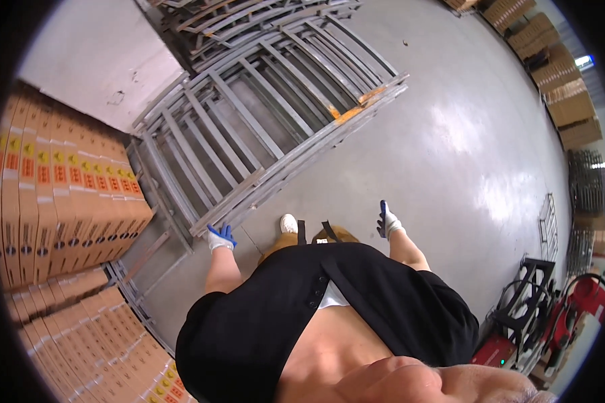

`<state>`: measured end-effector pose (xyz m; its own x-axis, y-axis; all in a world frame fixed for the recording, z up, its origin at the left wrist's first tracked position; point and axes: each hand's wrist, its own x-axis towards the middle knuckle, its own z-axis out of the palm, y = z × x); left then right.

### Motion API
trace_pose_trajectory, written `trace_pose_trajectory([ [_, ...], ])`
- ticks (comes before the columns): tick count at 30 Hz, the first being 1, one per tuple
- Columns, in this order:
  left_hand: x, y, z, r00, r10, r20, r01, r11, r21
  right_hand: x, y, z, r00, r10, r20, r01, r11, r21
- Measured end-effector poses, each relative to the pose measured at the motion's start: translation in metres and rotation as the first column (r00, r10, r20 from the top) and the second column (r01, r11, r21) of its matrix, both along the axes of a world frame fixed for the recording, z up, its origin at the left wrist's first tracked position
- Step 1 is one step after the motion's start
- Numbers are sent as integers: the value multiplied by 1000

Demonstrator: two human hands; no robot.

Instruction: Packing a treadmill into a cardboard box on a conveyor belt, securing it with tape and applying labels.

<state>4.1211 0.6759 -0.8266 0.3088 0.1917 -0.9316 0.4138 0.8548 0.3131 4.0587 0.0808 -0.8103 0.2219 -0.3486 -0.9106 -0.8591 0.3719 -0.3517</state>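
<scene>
My left hand point(220, 238) wears a white glove with blue fingertips and rests at the near corner of a stack of grey metal frames point(249, 141) lying on the floor; whether it grips the frame edge I cannot tell. My right hand point(387, 222), gloved the same way, hangs free above the bare grey floor, fingers loosely together, holding nothing. My white shoe point(288, 224) steps forward between the two hands.
Stacks of brown cardboard boxes point(60, 201) stand on the left and lower left. More boxes point(558, 74) line the far right wall. Red machines and black metal racks point(551, 302) crowd the right edge. Glossy concrete floor point(464, 148) stretches ahead right.
</scene>
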Motion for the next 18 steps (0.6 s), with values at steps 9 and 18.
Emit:
trace_pose_trajectory([
  [9,188,-105,0,990,-93,-110,84,993,-84,161,-55,-15,965,-261,-34,263,959,103],
  [18,192,-155,-60,895,114,-431,-72,991,112,466,-116,-160,925,-364,112,326,908,261],
])
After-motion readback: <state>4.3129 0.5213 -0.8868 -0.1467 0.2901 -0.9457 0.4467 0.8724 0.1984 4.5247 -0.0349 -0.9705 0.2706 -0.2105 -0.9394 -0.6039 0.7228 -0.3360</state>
